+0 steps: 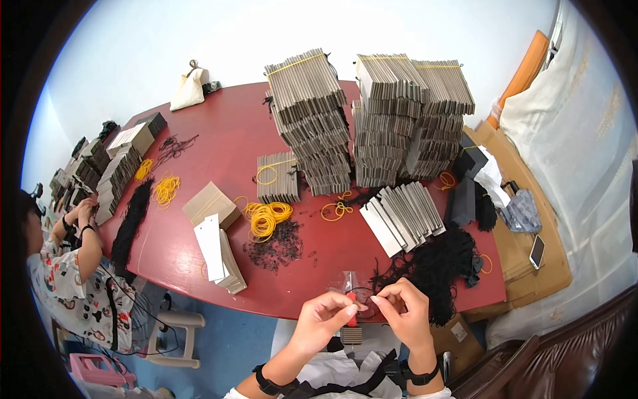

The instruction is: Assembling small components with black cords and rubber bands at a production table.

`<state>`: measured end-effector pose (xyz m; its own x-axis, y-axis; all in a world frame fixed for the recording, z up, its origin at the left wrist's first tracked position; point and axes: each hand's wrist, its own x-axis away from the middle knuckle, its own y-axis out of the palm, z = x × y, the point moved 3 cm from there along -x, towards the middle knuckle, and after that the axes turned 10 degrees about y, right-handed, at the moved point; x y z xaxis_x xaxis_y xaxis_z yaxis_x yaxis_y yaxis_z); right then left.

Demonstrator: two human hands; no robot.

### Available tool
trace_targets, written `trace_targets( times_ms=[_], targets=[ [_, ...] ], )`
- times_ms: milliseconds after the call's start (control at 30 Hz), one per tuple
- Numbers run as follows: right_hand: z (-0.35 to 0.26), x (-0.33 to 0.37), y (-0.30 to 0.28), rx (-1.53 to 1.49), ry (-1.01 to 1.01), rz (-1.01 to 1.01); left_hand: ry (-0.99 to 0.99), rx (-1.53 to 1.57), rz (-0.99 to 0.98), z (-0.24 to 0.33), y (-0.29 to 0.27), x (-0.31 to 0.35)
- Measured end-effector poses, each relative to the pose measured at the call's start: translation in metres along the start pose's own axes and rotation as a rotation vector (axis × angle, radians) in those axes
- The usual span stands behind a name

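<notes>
Both hands meet at the near table edge, in front of me. My left hand (324,320) is closed in a pinch, thumb against fingertips, with a thin black cord (362,288) at the fingers. My right hand (407,312) pinches at the cord's other side, fingertips a short gap from the left ones. Just by the left fingertips is a small red object (351,311), partly hidden, its kind unclear. A heap of black cords (442,269) lies beyond my right hand. Close by on the table is a transparent plastic bag (345,282).
Tall stacks of grey card bundles (309,120) stand at the back of the red table (199,146). Nearer are fanned grey cards (405,216), yellow elastic bands (267,219), small black pieces (276,247) and white tags (210,249). Another person (80,266) works at the left; a phone (537,252) lies right.
</notes>
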<state>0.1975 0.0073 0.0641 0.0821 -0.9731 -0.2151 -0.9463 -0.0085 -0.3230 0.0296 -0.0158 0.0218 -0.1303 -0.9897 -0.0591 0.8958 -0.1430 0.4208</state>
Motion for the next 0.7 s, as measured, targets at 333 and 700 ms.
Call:
trace_targets(
  times_ms=[333,700],
  targets=[
    [0.006,0.014,0.007,0.014,-0.019,-0.232,-0.073,0.522,0.023,0.000,0.001,-0.010],
    [0.014,0.022,0.008,-0.140,0.042,-0.629,0.248,0.126,-0.317,0.024,-0.005,-0.004]
  ],
)
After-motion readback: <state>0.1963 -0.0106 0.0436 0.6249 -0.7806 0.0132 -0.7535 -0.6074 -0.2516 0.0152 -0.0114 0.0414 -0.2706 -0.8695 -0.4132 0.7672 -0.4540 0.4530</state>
